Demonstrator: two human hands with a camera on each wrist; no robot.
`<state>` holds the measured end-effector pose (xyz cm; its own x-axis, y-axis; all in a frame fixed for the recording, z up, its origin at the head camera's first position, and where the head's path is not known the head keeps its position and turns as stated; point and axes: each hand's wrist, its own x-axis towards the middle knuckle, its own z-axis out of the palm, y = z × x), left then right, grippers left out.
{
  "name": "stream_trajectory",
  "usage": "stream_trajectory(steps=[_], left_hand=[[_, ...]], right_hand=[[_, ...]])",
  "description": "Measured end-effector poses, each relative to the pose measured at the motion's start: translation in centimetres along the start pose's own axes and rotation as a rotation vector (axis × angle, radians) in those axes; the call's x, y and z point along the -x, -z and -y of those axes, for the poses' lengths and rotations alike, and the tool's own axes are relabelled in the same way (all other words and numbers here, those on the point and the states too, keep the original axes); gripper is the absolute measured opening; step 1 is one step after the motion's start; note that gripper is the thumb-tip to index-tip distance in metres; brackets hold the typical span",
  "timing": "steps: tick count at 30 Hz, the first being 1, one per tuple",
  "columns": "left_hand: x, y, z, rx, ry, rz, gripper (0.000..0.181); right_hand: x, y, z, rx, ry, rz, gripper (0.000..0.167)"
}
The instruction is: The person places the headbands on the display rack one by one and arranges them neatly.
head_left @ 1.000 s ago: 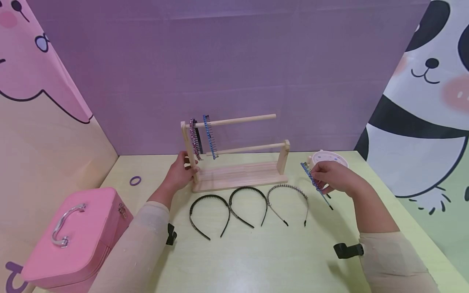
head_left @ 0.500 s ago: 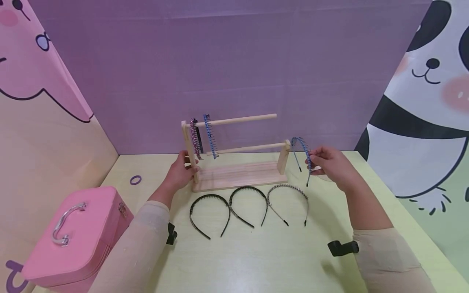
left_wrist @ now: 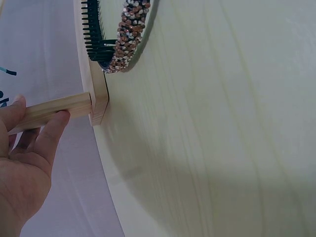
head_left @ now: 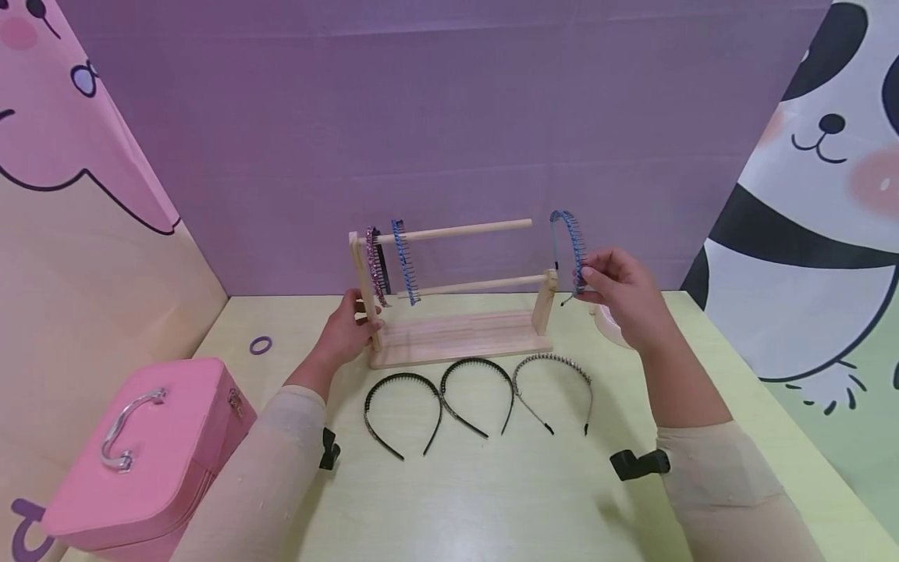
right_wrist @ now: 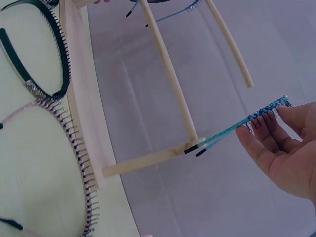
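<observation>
A wooden rack (head_left: 456, 334) with two horizontal bars stands at the back of the table. My left hand (head_left: 346, 332) grips its left upright post (left_wrist: 54, 109), thumb and fingers on opposite sides. My right hand (head_left: 625, 293) pinches one side of a blue toothed headband (head_left: 578, 246), raised just right of the free end of the upper bar (head_left: 485, 229) and apart from it. In the right wrist view its black-tipped ends (right_wrist: 192, 148) appear beside the lower bar's post. A pink sequined headband (head_left: 374, 269), a black one and another blue one (head_left: 404, 265) hang at the bar's left.
Two black headbands (head_left: 402, 376) (head_left: 476, 361) and a silvery one (head_left: 551, 357) lie in a row before the rack. A pink case (head_left: 147, 453) stands front left, with a purple ring (head_left: 261, 345) behind it. A pale pink round object (head_left: 609, 326) is partly hidden behind my right hand.
My right hand has lifted the blue headband from low over the table's right side, up and leftward to the upper bar's height, turning it upright. The left hand has stayed on the post.
</observation>
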<state>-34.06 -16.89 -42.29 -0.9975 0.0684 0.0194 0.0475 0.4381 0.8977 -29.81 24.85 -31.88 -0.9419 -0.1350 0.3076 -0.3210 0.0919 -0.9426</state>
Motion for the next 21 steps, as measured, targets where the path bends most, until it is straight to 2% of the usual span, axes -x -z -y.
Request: stream_trajectory(steps=[6,10,16,21], left_hand=[[0.0,0.0,-0.1,0.000,0.002,0.003,0.049],[0.0,-0.1,-0.2,-0.004,0.004,0.001,0.049],[0.1,-0.1,-0.1,-0.012,0.007,0.008,0.049],[0.1,0.0,0.0,-0.014,-0.004,0.009,0.048]], right_hand=[[-0.9,-1.8,0.7,-0.044,0.069,-0.027,0.010],[-1.4,-3.1,1.1,-0.080,0.086,-0.009,0.011],[-2.1,-5.7,1.6,-0.060,0.086,0.038,0.010],[-2.6,-8.6,1.9,-0.034,0.045,0.073,0.013]])
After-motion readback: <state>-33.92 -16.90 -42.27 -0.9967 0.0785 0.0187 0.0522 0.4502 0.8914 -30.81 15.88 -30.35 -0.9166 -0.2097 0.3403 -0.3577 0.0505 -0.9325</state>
